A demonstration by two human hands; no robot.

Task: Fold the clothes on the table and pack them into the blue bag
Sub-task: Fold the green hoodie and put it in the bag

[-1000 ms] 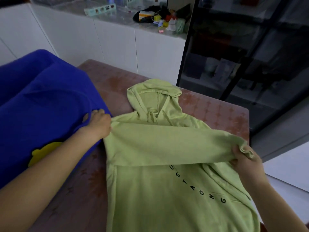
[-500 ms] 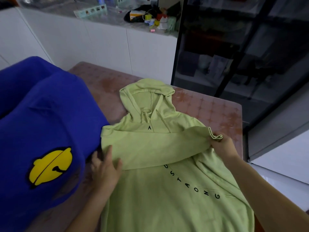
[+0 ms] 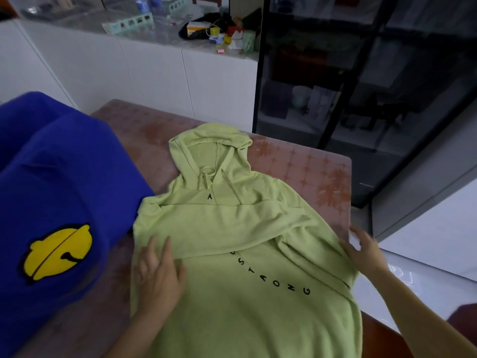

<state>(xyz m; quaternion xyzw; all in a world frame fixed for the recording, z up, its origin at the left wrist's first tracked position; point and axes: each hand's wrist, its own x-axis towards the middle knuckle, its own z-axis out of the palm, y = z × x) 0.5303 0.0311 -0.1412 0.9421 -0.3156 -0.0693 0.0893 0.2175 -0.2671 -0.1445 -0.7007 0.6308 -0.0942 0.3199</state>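
A light green hoodie (image 3: 247,301) with black letters lies face up on the brown patterned table (image 3: 304,164), hood pointing away from me. One sleeve is folded across the chest. My left hand (image 3: 157,275) lies flat, fingers spread, on the hoodie's left side just below the folded sleeve. My right hand (image 3: 361,251) rests on the hoodie's right edge at the table's right side, fingers apart. The blue bag (image 3: 59,192) with a yellow patch stands at the left, touching the hoodie's shoulder.
Behind the table runs a white counter (image 3: 144,60) with clutter on top. A dark glass cabinet (image 3: 361,86) stands at the back right. The table's right edge drops to a pale floor (image 3: 426,254).
My right hand let go of the sleeve cuff and moved down to the hoodie's right edge. The sleeve now lies flat across the chest. My left hand slid from the shoulder down onto the front.
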